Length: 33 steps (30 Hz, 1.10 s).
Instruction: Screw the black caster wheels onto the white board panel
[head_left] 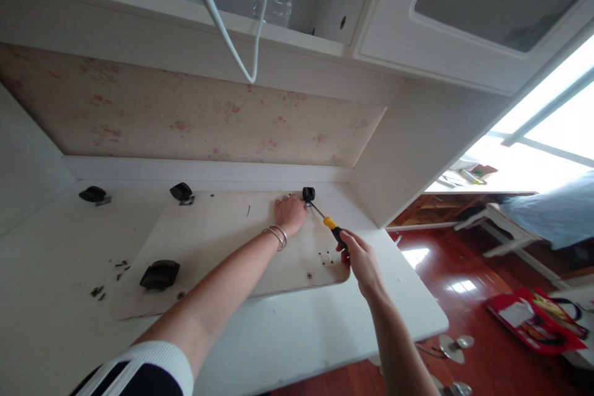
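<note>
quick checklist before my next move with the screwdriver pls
1. Right hand has a grip on the screwdriver: ok
2. Screwdriver tip pointed at the base of the far-right black caster: ok
3. Tip seated in a screw: cannot tell, too small
4. Left hand well away from the tip: not ok, fingers close beside it
5. Loose screws gathered: not ok, scattered at the left

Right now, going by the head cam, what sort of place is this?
Probably a room in a home: a floral-patterned wall behind a white desk, a white cabinet overhead, and a glossy reddish floor.
</note>
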Each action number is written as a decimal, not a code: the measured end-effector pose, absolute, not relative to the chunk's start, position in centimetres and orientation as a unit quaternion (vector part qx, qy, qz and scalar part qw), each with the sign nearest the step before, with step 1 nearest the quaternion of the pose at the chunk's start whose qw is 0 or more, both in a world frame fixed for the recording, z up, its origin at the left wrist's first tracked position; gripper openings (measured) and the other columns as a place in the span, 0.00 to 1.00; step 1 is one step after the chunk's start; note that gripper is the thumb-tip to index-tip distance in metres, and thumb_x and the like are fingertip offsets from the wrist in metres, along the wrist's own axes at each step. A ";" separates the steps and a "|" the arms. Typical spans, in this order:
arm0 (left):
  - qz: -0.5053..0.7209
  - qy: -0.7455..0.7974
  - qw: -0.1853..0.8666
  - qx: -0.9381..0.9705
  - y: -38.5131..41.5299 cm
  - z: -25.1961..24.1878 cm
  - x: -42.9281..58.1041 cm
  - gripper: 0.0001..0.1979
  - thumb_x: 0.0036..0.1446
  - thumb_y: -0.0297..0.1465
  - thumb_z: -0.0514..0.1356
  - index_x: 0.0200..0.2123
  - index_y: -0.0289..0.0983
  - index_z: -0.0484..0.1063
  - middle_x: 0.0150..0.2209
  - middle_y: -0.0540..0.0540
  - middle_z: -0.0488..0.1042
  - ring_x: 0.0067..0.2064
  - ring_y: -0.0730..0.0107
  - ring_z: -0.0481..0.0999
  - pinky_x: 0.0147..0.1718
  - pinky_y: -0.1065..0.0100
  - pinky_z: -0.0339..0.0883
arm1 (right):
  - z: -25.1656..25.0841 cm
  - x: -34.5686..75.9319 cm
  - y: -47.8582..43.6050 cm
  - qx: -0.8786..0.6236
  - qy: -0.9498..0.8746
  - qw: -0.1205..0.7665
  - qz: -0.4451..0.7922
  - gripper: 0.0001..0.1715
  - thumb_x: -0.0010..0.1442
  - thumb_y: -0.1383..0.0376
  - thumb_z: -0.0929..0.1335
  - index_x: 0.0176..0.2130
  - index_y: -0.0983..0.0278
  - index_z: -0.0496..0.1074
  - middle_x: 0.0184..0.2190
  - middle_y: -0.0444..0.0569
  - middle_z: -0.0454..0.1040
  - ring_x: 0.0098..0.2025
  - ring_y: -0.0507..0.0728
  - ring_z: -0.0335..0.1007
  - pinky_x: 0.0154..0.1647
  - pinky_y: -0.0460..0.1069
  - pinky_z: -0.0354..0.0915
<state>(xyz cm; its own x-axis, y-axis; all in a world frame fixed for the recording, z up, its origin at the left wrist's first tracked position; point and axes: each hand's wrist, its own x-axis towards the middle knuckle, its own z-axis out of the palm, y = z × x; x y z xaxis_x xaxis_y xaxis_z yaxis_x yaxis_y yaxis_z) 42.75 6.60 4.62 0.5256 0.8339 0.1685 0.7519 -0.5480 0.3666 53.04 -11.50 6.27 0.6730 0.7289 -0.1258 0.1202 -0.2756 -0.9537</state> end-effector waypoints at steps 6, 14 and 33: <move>0.167 0.459 0.122 0.864 6.7 4.8 42.4 0.18 0.65 0.35 0.49 0.43 0.43 0.81 0.48 0.40 0.77 0.49 0.52 0.73 0.48 0.54 0.60 | 6.5 53.0 -11.3 -0.742 -0.291 0.527 0.295 0.26 0.60 0.50 0.65 0.46 0.66 0.77 0.26 0.45 0.72 0.23 0.52 0.62 0.22 0.48 0.58; 0.167 0.458 0.123 0.864 6.6 4.7 42.3 0.19 0.66 0.34 0.49 0.43 0.44 0.81 0.48 0.40 0.78 0.49 0.53 0.73 0.48 0.54 0.60 | 6.6 53.2 -10.7 -0.739 -0.295 0.526 0.302 0.26 0.58 0.51 0.66 0.46 0.67 0.77 0.25 0.45 0.71 0.23 0.52 0.62 0.20 0.48 0.56; 0.171 0.456 0.141 0.862 6.7 4.7 42.3 0.20 0.67 0.37 0.48 0.43 0.42 0.80 0.49 0.40 0.78 0.51 0.54 0.72 0.50 0.55 0.59 | 7.0 53.3 -10.2 -0.739 -0.304 0.520 0.302 0.23 0.58 0.50 0.66 0.42 0.64 0.78 0.25 0.44 0.72 0.23 0.52 0.62 0.21 0.48 0.56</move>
